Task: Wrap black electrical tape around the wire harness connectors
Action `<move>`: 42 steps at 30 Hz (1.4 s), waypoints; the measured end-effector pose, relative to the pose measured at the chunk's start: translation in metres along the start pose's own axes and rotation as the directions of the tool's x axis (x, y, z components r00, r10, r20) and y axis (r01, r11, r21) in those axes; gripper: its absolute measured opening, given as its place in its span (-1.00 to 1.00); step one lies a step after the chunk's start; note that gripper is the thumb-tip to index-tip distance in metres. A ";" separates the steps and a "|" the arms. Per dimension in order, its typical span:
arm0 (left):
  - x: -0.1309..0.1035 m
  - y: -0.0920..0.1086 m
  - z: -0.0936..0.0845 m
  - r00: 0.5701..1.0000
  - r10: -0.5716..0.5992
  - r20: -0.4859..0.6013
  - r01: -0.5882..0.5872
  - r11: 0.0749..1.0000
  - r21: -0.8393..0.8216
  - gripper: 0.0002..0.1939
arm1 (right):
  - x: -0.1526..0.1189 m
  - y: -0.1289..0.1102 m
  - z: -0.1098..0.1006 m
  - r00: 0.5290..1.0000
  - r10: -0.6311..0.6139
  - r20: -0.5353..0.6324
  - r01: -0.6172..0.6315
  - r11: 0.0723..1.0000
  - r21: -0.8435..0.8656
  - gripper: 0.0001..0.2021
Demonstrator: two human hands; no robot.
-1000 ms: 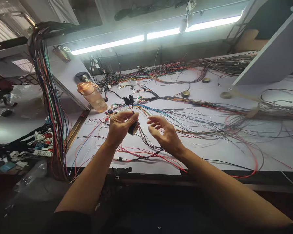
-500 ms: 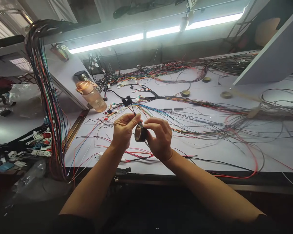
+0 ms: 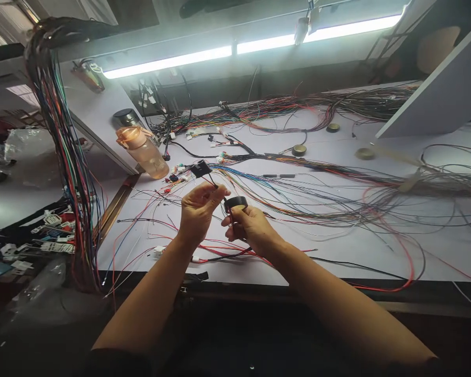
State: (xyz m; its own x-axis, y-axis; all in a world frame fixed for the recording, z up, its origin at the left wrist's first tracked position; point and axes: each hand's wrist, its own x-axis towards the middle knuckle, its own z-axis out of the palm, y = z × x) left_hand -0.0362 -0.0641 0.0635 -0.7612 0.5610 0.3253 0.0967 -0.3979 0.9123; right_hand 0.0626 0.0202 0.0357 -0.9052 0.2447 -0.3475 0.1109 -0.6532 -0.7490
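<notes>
By the left hand (image 3: pixel 198 212), thin wires (image 3: pixel 212 180) are being pinched just below a black, boxy connector (image 3: pixel 201 168), which is being held up over the bench (image 3: pixel 337 248). By the right hand (image 3: pixel 253 228), a black, ring-shaped tape roll (image 3: pixel 236 202) with a pale core is being gripped close beside them. Binding is seemingly being carried out partway: red wire is being left exposed below the roll; how much is being covered cannot be told. Outward, slender, curling cables (image 3: pixel 317 212) are being spread across smooth white board, near a translucent orange bottle (image 3: pixel 147 154).
</notes>
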 end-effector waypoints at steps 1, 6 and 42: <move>0.000 0.001 0.000 0.999 0.008 0.032 -0.008 1.000 0.012 -0.85 | 0.000 0.001 -0.001 0.998 0.035 0.047 -0.034 0.999 -0.007 -0.80; 0.001 0.006 -0.001 0.995 -0.050 0.090 0.034 0.985 0.168 -0.83 | 0.004 0.001 -0.004 0.965 0.153 0.210 -0.097 0.962 -0.254 -0.73; -0.015 -0.002 0.004 0.962 -0.264 -0.073 0.255 0.961 -0.108 -0.60 | -0.014 0.009 0.001 0.654 -0.748 -0.111 0.624 0.617 -0.481 -0.82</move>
State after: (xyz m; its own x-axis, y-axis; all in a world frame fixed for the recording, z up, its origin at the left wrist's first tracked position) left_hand -0.0227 -0.0683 0.0575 -0.8044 0.5916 0.0542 -0.1708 -0.3177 0.9327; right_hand 0.0764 0.0102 0.0342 -0.6294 0.7285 0.2703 -0.2987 0.0943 -0.9497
